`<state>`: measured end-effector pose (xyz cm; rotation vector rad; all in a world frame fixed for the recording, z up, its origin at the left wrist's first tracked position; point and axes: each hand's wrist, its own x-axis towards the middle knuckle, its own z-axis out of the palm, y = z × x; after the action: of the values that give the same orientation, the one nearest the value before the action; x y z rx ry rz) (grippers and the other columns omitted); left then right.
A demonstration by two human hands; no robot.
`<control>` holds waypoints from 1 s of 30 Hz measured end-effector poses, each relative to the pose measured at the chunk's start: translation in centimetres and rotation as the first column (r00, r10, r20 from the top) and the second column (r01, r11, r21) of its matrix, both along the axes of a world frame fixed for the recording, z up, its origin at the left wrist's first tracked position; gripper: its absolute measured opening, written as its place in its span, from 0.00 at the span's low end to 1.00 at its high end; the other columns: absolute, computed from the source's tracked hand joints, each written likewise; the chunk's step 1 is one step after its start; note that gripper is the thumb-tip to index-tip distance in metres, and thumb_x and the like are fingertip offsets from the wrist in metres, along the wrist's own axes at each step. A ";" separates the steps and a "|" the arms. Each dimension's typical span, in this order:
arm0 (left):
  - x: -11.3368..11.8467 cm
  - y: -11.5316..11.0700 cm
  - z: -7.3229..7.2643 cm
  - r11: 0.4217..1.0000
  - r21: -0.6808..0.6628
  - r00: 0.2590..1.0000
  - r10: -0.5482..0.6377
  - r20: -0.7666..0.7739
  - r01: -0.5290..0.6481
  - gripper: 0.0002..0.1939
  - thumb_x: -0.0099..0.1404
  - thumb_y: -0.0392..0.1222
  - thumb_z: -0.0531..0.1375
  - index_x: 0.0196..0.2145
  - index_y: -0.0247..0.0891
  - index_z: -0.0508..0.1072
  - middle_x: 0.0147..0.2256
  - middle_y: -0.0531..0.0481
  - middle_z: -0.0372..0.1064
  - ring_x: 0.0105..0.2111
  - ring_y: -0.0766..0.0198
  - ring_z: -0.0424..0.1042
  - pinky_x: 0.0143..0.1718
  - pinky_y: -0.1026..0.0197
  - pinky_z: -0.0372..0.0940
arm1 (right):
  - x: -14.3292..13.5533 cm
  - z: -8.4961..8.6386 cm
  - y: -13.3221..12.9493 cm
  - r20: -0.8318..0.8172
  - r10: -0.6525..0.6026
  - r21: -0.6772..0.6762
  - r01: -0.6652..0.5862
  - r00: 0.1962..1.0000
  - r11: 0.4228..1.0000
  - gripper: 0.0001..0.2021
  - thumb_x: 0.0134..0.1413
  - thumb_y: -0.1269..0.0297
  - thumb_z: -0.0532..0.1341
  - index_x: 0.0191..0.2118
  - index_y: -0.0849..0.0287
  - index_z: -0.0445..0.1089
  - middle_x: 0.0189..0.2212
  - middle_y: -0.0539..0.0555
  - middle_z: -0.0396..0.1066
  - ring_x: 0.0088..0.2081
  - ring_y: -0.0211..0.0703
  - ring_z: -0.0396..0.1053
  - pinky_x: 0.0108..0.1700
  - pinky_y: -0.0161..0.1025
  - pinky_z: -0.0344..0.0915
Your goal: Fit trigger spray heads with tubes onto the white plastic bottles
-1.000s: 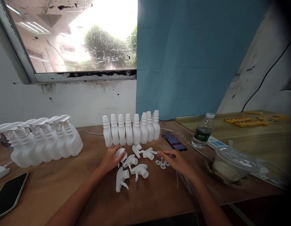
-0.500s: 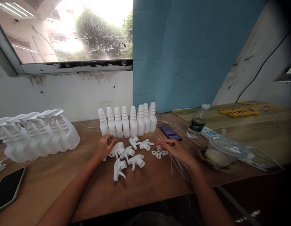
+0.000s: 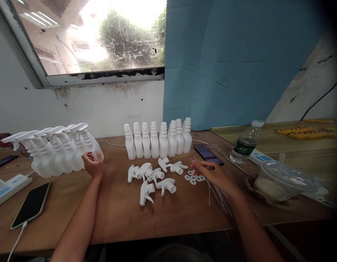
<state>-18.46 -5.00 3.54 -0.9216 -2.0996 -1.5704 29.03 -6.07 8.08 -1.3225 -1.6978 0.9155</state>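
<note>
While the left hand (image 3: 93, 166), thumb apart from its loosely curled fingers, overlaps the assembled spray bottles (image 3: 57, 156) toward the far left corner of the table (image 3: 124, 218), their exact number unclear, the right hand (image 3: 212, 174), well apart from it, is closed around a dark rod (image 3: 211, 167) with only its end visible. Seven trigger spray heads (image 3: 157, 174) lie mid-table; eight open-necked bottles (image 3: 163, 143) line the far edge. Overlapping washers (image 3: 193, 178) and half-hidden thin tubes (image 3: 221, 203) defy counting.

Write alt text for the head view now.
A person's right hand is by small white rings; the left hand is by white spray bottles. Between them, loose spray heads lie before a row of headless bottles.
</note>
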 end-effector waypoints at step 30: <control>9.2 -2.7 1.8 0.699 -0.160 0.409 -0.571 -0.712 0.697 0.21 0.58 0.45 0.66 0.46 0.42 0.64 0.46 0.40 0.67 0.49 0.50 0.71 0.46 0.52 0.69 | -4.8 2.6 -3.5 -0.225 0.057 0.196 -0.012 0.973 0.981 0.18 0.46 0.54 0.69 0.43 0.56 0.74 0.25 0.49 0.68 0.25 0.39 0.65 0.26 0.35 0.62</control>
<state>-9.26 -7.65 5.37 -2.0531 -1.0371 -1.2650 24.27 -9.62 10.69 -1.0202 -1.5895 0.8638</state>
